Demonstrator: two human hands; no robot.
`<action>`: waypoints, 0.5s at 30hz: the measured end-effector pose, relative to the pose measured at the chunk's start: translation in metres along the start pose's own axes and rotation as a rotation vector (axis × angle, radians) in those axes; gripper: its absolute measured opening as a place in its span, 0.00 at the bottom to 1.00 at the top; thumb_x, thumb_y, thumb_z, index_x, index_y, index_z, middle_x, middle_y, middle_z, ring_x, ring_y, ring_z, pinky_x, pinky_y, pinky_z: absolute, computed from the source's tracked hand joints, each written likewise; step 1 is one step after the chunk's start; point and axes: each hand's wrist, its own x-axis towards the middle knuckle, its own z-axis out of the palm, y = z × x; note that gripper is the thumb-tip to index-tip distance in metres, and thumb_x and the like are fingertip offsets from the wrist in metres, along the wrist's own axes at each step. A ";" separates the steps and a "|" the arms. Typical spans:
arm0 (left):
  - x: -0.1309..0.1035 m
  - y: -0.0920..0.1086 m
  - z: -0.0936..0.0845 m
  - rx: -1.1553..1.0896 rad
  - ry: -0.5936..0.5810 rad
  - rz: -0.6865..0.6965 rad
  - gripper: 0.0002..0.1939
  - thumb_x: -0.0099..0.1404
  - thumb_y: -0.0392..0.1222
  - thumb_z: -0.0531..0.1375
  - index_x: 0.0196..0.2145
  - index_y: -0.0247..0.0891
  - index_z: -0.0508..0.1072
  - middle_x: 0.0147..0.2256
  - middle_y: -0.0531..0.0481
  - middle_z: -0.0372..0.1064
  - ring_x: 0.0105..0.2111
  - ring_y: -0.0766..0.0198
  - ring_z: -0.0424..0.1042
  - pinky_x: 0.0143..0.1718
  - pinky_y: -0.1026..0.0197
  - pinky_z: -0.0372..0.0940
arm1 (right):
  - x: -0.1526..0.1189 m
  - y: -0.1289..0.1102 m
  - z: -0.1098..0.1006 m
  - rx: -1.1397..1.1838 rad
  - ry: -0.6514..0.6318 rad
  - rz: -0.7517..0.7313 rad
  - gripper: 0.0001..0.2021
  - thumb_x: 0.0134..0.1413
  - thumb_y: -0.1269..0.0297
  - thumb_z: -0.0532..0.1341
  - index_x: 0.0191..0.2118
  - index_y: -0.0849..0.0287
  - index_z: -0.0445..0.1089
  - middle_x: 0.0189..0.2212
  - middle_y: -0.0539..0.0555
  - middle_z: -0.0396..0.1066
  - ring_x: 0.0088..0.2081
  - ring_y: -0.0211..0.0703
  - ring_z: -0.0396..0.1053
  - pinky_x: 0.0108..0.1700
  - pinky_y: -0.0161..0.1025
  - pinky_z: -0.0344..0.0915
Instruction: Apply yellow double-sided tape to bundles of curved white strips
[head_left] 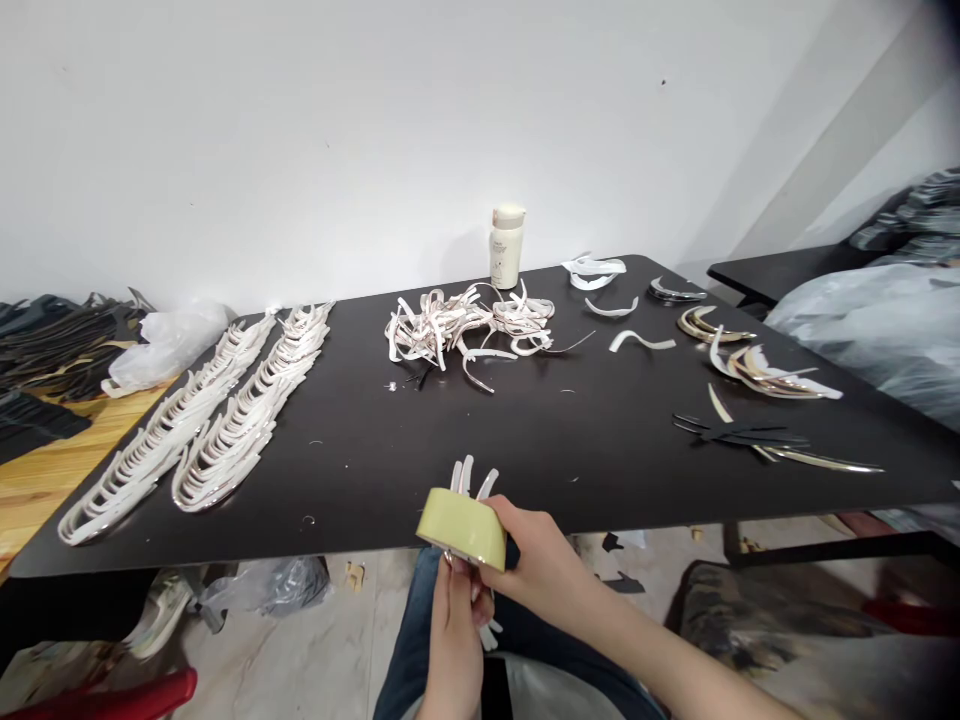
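My right hand (544,560) is wrapped round a roll of pale yellow-green tape (463,527) in front of the table's near edge. Just below the roll, my left hand (457,630) is closed with its fingertips pinched near the tape's lower edge. A few white curved strips (466,474) stick up behind the roll, and other white ends show under my left hand. The middle of these strips is hidden by the roll and the fingers, but my left hand appears to grip them.
On the dark table (375,470), two long rows of nested white strips (232,440) lie at left. A tangled heap of strips (450,325) sits mid-table before a cream bottle (507,247). Gold curved strips (772,372) and black strips (750,433) lie at right.
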 end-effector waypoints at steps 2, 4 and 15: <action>0.000 -0.001 -0.002 0.002 -0.016 0.008 0.25 0.51 0.61 0.65 0.24 0.36 0.63 0.18 0.63 0.49 0.17 0.76 0.47 0.19 0.70 0.46 | 0.002 0.001 0.000 -0.019 -0.021 -0.027 0.13 0.44 0.74 0.60 0.39 0.57 0.66 0.30 0.50 0.73 0.30 0.42 0.71 0.31 0.32 0.59; -0.001 0.000 -0.001 0.009 -0.020 0.018 0.24 0.54 0.61 0.64 0.23 0.37 0.63 0.18 0.63 0.49 0.17 0.76 0.46 0.19 0.70 0.45 | 0.004 0.000 -0.005 -0.005 0.003 -0.050 0.14 0.45 0.73 0.61 0.41 0.57 0.66 0.30 0.49 0.73 0.30 0.41 0.70 0.30 0.32 0.58; -0.001 0.006 0.004 0.010 0.012 -0.010 0.28 0.50 0.66 0.64 0.27 0.34 0.70 0.17 0.63 0.49 0.16 0.76 0.44 0.17 0.71 0.44 | 0.015 0.007 -0.011 -0.109 0.056 -0.030 0.12 0.48 0.68 0.61 0.40 0.57 0.63 0.28 0.50 0.72 0.29 0.43 0.70 0.29 0.32 0.57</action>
